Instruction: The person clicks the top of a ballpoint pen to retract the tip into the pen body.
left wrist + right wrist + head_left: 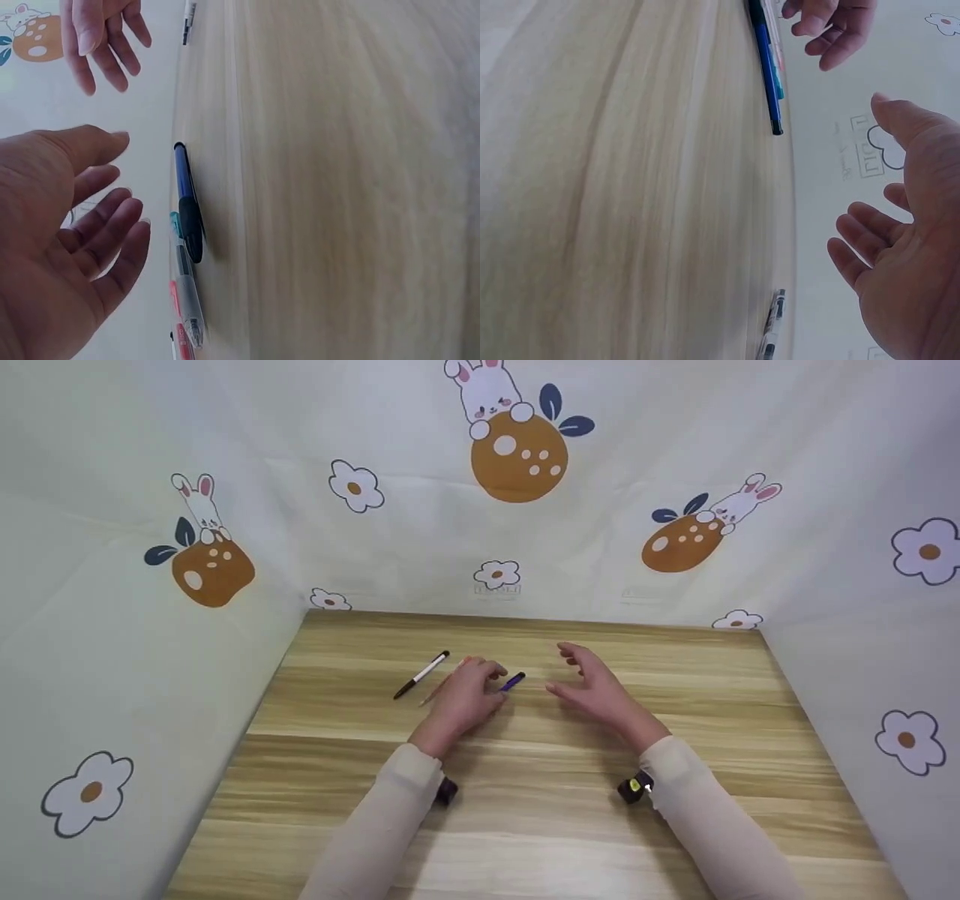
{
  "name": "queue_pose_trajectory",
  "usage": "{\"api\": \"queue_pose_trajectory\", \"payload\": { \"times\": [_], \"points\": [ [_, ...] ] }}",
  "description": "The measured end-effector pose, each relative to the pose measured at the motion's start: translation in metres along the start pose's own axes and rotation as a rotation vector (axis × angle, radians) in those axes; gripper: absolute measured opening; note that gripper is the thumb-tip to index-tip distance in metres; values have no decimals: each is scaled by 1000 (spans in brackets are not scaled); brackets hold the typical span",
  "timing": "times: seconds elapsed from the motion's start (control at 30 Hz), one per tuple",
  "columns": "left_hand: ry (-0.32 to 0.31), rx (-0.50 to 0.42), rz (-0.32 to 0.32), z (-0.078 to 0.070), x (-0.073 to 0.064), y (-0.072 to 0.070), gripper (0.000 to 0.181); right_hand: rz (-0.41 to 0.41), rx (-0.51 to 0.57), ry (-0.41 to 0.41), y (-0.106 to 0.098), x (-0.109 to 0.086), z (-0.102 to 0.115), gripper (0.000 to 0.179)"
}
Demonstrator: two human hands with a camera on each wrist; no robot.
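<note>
My left hand [465,697] hovers over a group of pens on the table, its fingers loosely bent and holding nothing. Closest to it lies a blue pen with a black grip [187,202], partly covered by this hand in the head view. Next to that are a clear pen with a teal end [189,292] and a red pen [180,341]. A white pen with dark ends [421,675] lies furthest left. My right hand [600,686] is raised to the right of the blue pen, palm turned inward, fingers spread and grasping nothing. Another white-and-black pen [772,326] shows in the right wrist view.
The wood-patterned table [525,810] is bounded by a pale sheet [420,547] at the back and both sides, printed with rabbits, oranges and flowers. Small dark devices sit at both wrists, one at the right cuff [634,787].
</note>
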State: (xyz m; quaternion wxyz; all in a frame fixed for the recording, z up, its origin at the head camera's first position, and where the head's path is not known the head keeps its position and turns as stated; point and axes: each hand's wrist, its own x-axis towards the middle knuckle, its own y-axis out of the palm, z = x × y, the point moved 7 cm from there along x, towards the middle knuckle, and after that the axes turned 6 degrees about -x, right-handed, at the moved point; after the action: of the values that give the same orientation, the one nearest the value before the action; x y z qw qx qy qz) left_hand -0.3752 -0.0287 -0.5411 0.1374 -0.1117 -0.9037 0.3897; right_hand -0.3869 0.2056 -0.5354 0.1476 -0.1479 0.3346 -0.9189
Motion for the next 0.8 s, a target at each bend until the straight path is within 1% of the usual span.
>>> {"api": "queue_pose_trajectory", "payload": {
  "times": [0.23, 0.47, 0.57, 0.8],
  "points": [
    [15, -122, 20, -1, 4, 3, 44, -12, 12, -17, -2, -5, 2, 79],
    [80, -155, 44, -8, 3, 3, 62, -8, -4, -12, -4, -11, 4, 80],
    [97, -176, 59, -9, 2, 4, 67, -7, -12, -7, -6, -15, 4, 80],
    [84, -194, 103, -11, 1, 7, 72, -13, 8, 6, -13, -25, -1, 79]
  ]
}}
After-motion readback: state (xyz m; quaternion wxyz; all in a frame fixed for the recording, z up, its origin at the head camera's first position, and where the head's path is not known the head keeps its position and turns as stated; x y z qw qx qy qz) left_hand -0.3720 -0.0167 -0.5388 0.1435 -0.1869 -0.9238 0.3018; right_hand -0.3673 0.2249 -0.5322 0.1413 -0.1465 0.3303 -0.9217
